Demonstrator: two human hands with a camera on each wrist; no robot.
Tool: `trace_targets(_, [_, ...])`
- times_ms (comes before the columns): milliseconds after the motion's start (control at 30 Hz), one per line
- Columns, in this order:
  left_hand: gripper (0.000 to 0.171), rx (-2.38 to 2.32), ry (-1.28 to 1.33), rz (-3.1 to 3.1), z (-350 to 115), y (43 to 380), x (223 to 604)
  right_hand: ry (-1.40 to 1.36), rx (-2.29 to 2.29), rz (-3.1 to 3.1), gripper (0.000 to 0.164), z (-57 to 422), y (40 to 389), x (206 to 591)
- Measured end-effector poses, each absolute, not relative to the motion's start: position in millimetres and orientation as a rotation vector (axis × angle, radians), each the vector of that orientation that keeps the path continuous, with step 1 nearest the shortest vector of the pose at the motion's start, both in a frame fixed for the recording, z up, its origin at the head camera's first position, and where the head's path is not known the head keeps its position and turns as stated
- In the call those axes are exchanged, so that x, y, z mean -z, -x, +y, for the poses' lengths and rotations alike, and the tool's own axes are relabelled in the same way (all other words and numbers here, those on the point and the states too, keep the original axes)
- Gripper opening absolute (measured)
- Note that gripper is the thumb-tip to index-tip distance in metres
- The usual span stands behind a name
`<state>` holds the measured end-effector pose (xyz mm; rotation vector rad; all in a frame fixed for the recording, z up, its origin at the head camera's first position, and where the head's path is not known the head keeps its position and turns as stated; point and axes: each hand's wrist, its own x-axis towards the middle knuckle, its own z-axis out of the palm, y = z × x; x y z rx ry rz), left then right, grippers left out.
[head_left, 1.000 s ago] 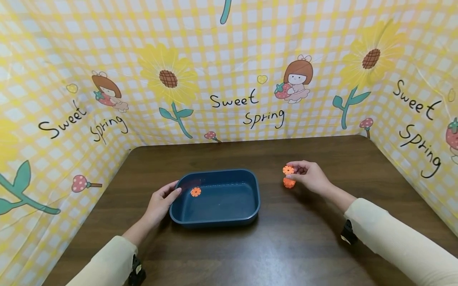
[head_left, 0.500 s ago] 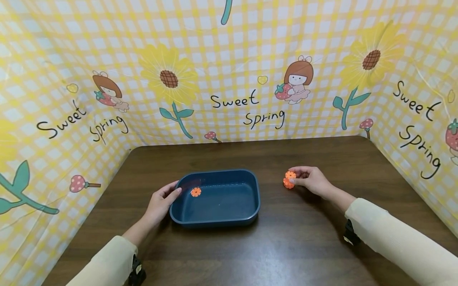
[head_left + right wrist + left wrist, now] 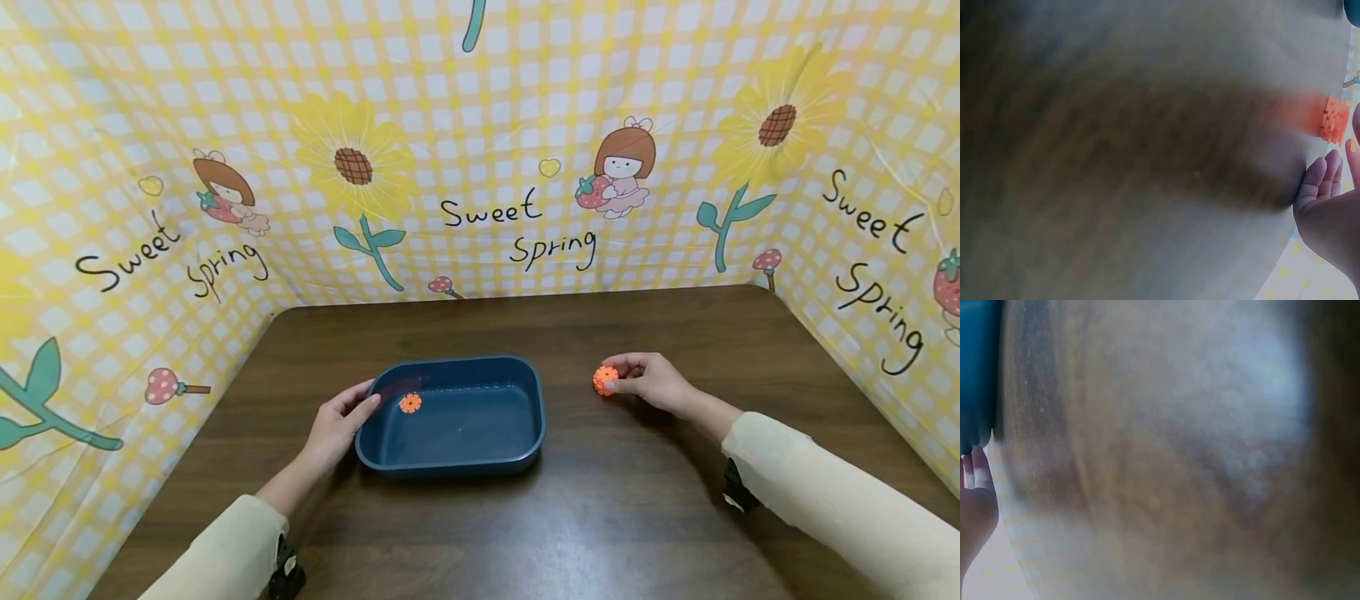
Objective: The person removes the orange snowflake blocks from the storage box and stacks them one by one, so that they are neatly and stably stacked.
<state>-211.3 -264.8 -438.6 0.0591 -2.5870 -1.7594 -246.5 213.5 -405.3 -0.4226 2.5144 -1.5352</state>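
Observation:
My left hand (image 3: pixel 334 427) grips the left end of a dark blue rectangular tray (image 3: pixel 450 469), thumb over the rim. One orange notched disc (image 3: pixel 410 403) lies inside the tray, toward its left side. To the tray's right, my right hand (image 3: pixel 654 382) pinches a similar orange disc (image 3: pixel 607 377) between thumb and forefinger. That disc overlaps a small stack of orange notched discs (image 3: pixel 1334 120), whose layered edges show in the right wrist view. In the left wrist view the left fingers (image 3: pixel 982 469) are right at the tray's lower edge.
Both the tray and the stack stand on a brown wooden table (image 3: pixel 480 542). A yellow checked cloth (image 3: pixel 480 108) with flower prints encloses the table at the back and both sides.
My right hand has come down with the pinched disc, from above and behind the stack onto its top. The left hand and tray have stayed in place.

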Motion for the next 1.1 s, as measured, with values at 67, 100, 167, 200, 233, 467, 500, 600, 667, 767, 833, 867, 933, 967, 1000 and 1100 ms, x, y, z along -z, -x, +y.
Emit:
trace_targets(67, [0.050,1.763,-0.061,-2.593,-265,211,438,0.411,1.525,2.517,0.040,214,249,408])
trace_targets(100, [0.051,1.766,-0.062,-2.595,-265,211,438,0.410,1.526,2.516,0.041,215,251,412])
trace_targets(167, [0.051,1.769,-0.066,-2.599,-265,211,437,0.407,1.526,2.518,0.041,218,257,421])
trace_targets(200, [0.051,1.772,-0.069,-2.600,-266,212,437,0.406,1.521,2.523,0.042,219,260,425])
trace_targets(233, [0.051,1.773,-0.072,-2.601,-266,212,437,0.406,1.516,2.527,0.042,221,262,429])
trace_targets(467, [0.050,1.752,-0.080,-2.612,-266,213,437,0.405,1.497,2.549,0.046,224,270,441])
trace_targets(500, [0.049,1.747,-0.078,-2.615,-266,212,437,0.406,1.494,2.552,0.046,224,270,441])
trace_targets(600, [0.049,1.744,-0.079,-2.616,-265,211,436,0.407,1.483,2.560,0.045,224,270,441])
trace_targets(667, [0.049,1.745,-0.080,-2.614,-264,210,435,0.409,1.479,2.561,0.045,225,270,442])
trace_targets(767, [0.048,1.749,-0.076,-2.610,-264,210,435,0.413,1.479,2.561,0.045,225,271,442])
trace_targets(833, [0.048,1.748,-0.074,-2.607,-264,210,435,0.418,1.479,2.564,0.044,225,271,443])
trace_targets(867, [0.047,1.747,-0.074,-2.607,-264,210,435,0.419,1.476,2.565,0.044,225,271,443])
trace_targets(933, [0.047,1.742,-0.077,-2.610,-264,211,435,0.416,1.474,2.567,0.044,225,271,443])
trace_targets(967, [0.047,1.740,-0.078,-2.612,-264,211,435,0.411,1.475,2.566,0.043,225,271,443])
trace_targets(1000, [0.048,1.736,-0.081,-2.614,-264,211,435,0.410,1.477,2.564,0.043,225,271,443])
trace_targets(1100, [0.048,1.736,-0.084,-2.618,-264,211,435,0.406,1.486,2.555,0.044,225,270,442])
